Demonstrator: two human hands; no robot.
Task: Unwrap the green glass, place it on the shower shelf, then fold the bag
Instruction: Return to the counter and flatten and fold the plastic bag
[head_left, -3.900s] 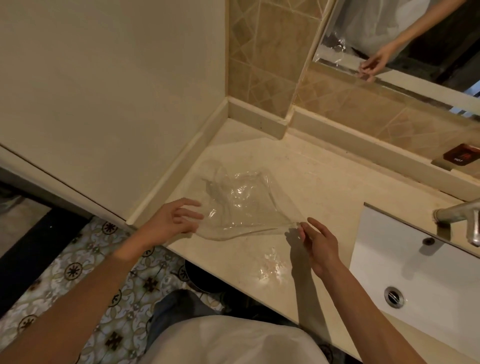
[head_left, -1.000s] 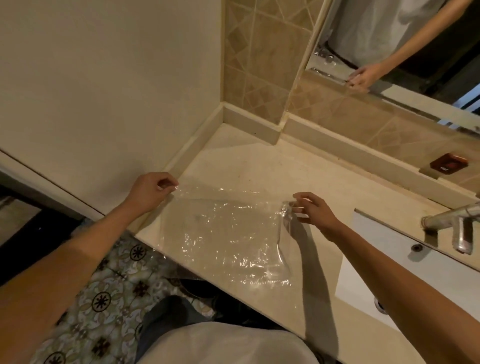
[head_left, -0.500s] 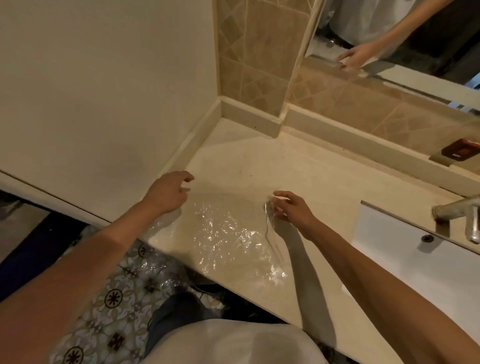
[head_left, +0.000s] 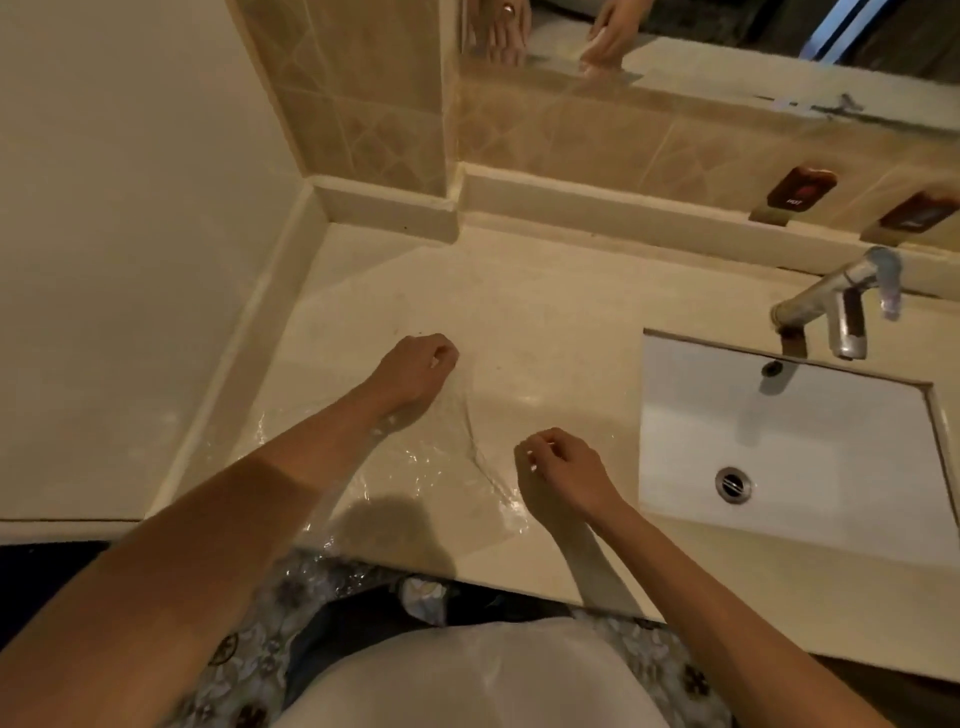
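Counter (head_left: 524, 312) beyond bag (head_left: 447, 483) bare to backsplash. Wall (head_left: 130, 260) blocks left, sink (head_left: 779, 447) & tap (head_left: 831, 306) right; near edge open.

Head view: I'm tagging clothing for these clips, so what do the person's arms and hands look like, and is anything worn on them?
Both forearms are bare as far as the frame shows; no sleeve reaches them. The left hand and right hand wear no gloves, and no watch, bracelet or ring is visible, though the picture is soft. A pale garment covers the torso at the bottom edge.
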